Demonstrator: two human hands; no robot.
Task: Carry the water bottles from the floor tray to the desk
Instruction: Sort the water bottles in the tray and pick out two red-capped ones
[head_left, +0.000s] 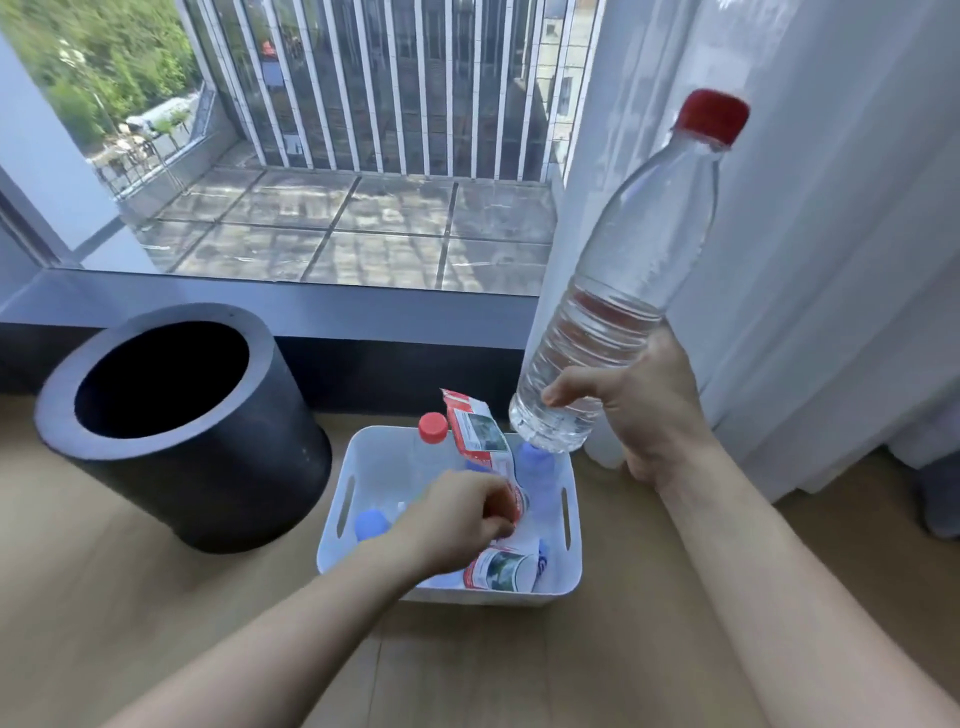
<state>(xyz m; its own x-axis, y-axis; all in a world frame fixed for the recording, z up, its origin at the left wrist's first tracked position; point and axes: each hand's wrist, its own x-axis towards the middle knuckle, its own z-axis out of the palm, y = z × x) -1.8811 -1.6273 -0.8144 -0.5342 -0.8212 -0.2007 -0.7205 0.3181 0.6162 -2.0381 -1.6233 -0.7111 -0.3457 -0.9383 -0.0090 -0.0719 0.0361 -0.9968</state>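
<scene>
A white plastic tray (570, 564) with slot handles stands on the wooden floor and holds several water bottles. My right hand (641, 410) grips a clear, label-free bottle with a red cap (631, 280) by its lower body, lifted above the tray's right side and tilted to the right. My left hand (460, 512) is down inside the tray, its fingers closed around the top of a red-labelled bottle (498, 569). A red-capped bottle (432, 428) and two blue-capped bottles (537, 465) (371, 524) stand in the tray. The desk is out of view.
A dark round bin (182, 415) stands on the floor just left of the tray. Behind both runs a low window sill (270, 306) under a large window. White curtains (810, 260) hang at the right, close to the raised bottle.
</scene>
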